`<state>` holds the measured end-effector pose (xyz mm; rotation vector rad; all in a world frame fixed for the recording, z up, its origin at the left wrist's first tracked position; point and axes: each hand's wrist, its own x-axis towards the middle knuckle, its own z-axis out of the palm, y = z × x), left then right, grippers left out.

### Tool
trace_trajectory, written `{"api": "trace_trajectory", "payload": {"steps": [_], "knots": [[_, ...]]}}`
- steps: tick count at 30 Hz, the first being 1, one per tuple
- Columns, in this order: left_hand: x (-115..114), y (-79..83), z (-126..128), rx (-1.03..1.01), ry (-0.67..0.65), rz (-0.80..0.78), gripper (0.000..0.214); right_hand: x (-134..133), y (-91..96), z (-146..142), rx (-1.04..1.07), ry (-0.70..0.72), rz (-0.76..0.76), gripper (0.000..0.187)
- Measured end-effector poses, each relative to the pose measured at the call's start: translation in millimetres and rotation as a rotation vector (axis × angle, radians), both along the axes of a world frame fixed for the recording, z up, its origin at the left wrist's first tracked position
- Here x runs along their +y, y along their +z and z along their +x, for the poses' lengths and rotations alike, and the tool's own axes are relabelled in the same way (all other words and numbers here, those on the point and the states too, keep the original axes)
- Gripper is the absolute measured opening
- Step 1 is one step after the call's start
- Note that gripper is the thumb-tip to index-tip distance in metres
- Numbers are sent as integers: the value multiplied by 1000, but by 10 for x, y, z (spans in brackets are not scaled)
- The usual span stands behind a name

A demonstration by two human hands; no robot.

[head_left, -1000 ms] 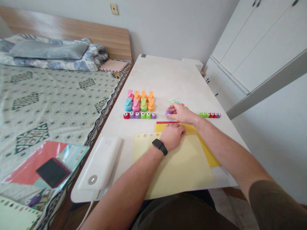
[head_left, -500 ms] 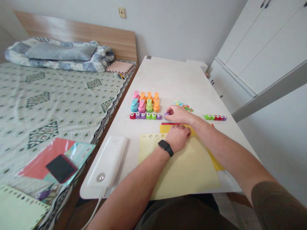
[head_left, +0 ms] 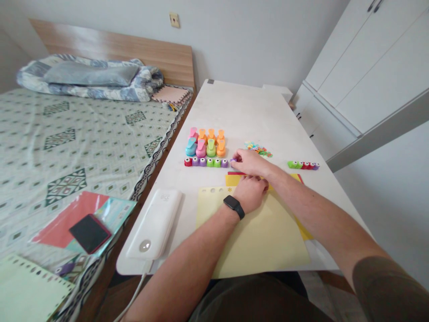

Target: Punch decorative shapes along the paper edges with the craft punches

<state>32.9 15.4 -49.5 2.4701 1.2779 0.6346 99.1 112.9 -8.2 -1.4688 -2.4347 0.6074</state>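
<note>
- Narrowly closed, your right grip (head_left: 250, 163) pinched a purple craft punch (head_left: 233, 160) at the row's end.
- Your left grip (head_left: 250, 193) lay flat on pale yellow paper (head_left: 258, 232), near the counter (head_left: 248, 107) front edge.

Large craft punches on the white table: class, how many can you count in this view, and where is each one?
8. The large craft punches stand on the white table in two rows of four: one pink and three orange behind; blue, pink, green and orange in front. None seems hidden.
</note>
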Motion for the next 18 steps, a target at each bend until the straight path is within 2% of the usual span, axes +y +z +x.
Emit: {"api": "trace_trajectory", "payload": {"steps": [9, 18], "knots": [[-1, -21, 18, 7, 20, 48, 22, -22, -12, -26, -87, 9, 53, 20], [0, 6, 3, 37, 16, 44, 24, -65, 23, -39, -85, 10, 75, 22]]}}
